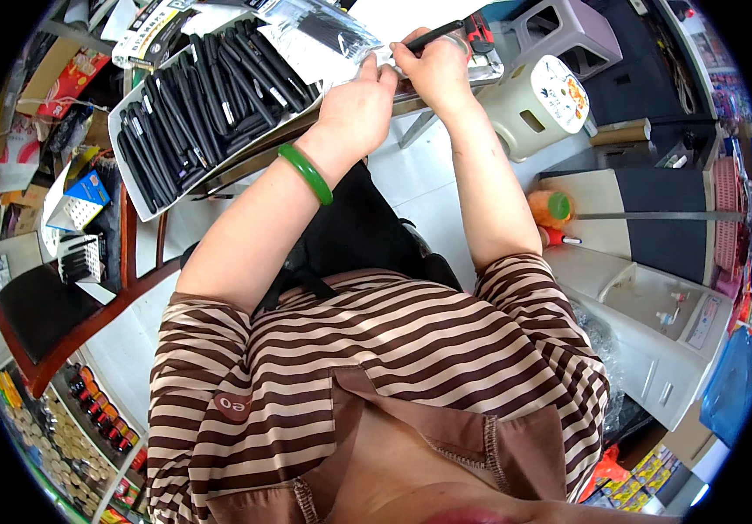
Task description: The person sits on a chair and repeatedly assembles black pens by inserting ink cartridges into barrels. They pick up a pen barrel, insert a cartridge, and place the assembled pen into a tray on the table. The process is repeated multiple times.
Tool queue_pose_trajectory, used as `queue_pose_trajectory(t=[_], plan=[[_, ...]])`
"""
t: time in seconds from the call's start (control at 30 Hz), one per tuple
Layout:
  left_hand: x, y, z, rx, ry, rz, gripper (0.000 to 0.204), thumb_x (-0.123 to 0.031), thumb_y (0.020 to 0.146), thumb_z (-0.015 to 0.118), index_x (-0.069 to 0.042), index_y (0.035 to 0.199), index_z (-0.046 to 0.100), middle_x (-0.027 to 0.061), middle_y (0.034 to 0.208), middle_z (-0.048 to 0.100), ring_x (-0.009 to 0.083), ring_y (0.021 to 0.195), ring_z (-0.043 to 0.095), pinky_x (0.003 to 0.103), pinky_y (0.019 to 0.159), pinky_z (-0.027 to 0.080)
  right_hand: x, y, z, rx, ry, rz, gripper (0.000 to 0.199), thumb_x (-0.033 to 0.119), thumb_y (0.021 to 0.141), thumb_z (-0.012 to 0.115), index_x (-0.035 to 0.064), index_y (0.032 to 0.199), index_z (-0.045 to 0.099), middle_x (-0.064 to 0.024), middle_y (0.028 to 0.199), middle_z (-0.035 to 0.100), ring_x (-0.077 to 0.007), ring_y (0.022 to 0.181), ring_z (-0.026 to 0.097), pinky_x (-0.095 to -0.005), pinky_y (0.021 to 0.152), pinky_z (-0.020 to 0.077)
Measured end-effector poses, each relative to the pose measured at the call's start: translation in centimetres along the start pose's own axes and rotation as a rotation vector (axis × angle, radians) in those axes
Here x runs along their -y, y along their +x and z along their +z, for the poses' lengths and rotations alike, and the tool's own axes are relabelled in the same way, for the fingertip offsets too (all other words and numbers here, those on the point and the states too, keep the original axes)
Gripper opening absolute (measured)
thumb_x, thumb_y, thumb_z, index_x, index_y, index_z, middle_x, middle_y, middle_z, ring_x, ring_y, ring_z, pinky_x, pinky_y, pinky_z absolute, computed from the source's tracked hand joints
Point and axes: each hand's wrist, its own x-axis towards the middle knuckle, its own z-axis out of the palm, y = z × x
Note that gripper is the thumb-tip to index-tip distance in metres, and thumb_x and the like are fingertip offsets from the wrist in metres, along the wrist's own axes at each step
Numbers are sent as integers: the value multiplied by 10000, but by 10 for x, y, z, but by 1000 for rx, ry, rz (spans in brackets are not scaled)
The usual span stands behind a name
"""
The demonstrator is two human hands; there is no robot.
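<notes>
My left hand (360, 103), with a green bangle (305, 172) on the wrist, presses its fingertips on the edge of a clear plastic packet of black pens (319, 35). My right hand (435, 65) is closed around a single black pen (433, 35), whose tip points left over the packet's end. Both hands meet at the far edge of a white tray (122, 148), which is heaped with several loose black pens (201, 105).
A white plastic stool (537, 100) stands to the right of the hands, a grey stool (564, 31) behind it. A dark red chair (61, 341) holding a black pad sits at the left. Boxes and packets crowd the left side; a white cabinet (655, 323) lies at the right.
</notes>
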Motion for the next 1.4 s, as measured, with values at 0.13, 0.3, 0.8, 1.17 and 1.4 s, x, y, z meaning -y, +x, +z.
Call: queue_pose_trajectory(t=[0.13, 0.3, 0.8, 1.17, 1.4], plan=[[1, -1, 1, 16, -12, -3, 477, -138, 745, 579, -44, 1187, 428, 221, 1294, 398, 321, 898, 607, 404, 707, 512, -1, 2, -1, 35, -11, 16, 244, 318, 755, 606, 78, 790, 638, -133, 635, 618, -306, 653, 616, -365, 630, 483], [2, -5, -3, -40, -57, 74, 402, -11, 704, 510, 60, 1096, 451, 305, 1271, 377, 327, 871, 616, 383, 698, 514, -8, 4, -4, -33, 25, -73, 197, 193, 748, 649, -1, 772, 622, -78, 601, 609, -141, 539, 575, -279, 540, 460], [2, -1, 0, 52, -29, -12, 445, -120, 772, 551, -45, 1193, 427, 195, 1321, 377, 303, 944, 592, 391, 760, 497, -11, 6, -8, 171, 145, -82, 149, 142, 767, 642, 4, 820, 618, -55, 669, 612, -96, 609, 577, -248, 524, 491], [3, -2, 2, 8, -29, 3, 426, -105, 767, 541, -44, 1177, 442, 199, 1304, 399, 303, 900, 609, 392, 729, 505, -4, 10, -19, 211, 23, -96, 168, 210, 759, 650, 61, 835, 637, -40, 630, 595, -95, 589, 550, -260, 568, 465], [4, -2, 4, -9, -21, 9, 433, -99, 763, 547, -42, 1179, 442, 200, 1297, 405, 299, 894, 612, 391, 723, 507, -4, 10, -20, 218, 5, -113, 180, 217, 759, 648, 55, 835, 635, -45, 636, 599, -110, 601, 565, -260, 581, 471]])
